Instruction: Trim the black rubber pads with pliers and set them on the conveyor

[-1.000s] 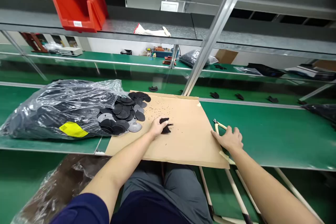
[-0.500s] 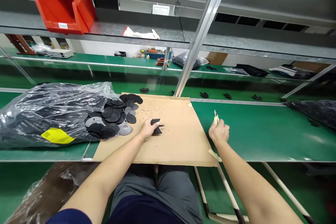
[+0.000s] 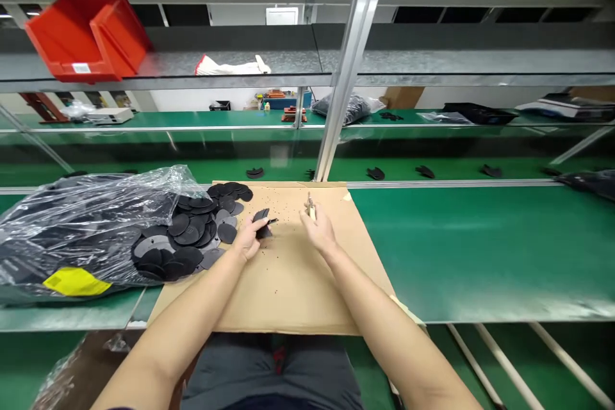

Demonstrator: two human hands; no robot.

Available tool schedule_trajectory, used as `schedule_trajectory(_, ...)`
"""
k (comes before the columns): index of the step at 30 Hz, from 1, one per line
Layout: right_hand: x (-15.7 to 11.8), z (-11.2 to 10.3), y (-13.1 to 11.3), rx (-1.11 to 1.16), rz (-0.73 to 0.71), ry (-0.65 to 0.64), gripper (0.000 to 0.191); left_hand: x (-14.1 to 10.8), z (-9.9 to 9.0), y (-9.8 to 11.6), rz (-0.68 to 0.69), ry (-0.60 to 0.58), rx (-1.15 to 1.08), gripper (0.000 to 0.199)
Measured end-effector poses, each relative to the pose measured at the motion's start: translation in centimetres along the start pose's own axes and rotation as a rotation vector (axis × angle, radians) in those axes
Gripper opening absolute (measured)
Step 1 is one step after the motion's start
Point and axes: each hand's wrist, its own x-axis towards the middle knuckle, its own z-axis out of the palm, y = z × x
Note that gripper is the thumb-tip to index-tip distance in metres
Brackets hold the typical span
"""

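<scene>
In the head view, the 2 hands are apart over a cardboard sheet (image 3: 298, 295). The left hand (image 3: 246, 240) pinches a black part (image 3: 262, 223) between thumb and fingers; whether the part touches the sheet, I cannot tell. The right hand (image 3: 319, 230) is closed around pliers (image 3: 312, 212) (tip pointing away from the person). Left of both hands, dark discs (image 3: 189, 230) lie at the mouth of 1 clear plastic bag (image 3: 96, 224).

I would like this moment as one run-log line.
left hand: holds black piece | right hand: holds pale-handled tool | below both: cardboard sheet | left side: black discs, clear plastic bag
</scene>
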Motion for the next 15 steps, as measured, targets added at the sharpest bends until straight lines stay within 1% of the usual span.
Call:
schedule_trajectory(3, 0.0, 2.0, 0.3, -0.241, -0.254, -0.083, 0.036, 1.7, -0.9, 1.0, 0.006, -0.01, -0.069, 0.038)
schedule_trajectory(5, -0.1, 2.9, 0.9, -0.36, -0.369, -0.103, 0.036, 2.2, -1.6, 0.9, 0.014, -0.028, -0.104, 0.037)
schedule_trajectory(8, -0.3, 3.4, 1.7, -0.527, -0.429, -0.112, 0.034, 2.4, -2.3, 0.4, -0.013, -0.079, -0.143, 0.038)
schedule_trajectory(10, -0.5, 3.4, 2.0, -0.589, -0.445, -0.131, 0.033, 2.2, -2.3, 0.2, -0.041, -0.106, -0.154, 0.038)
schedule_trajectory(15, -0.5, 3.5, 2.3, -0.598, -0.451, -0.204, 0.033, 2.1, -1.8, 0.2, -0.108, -0.141, -0.145, 0.04)
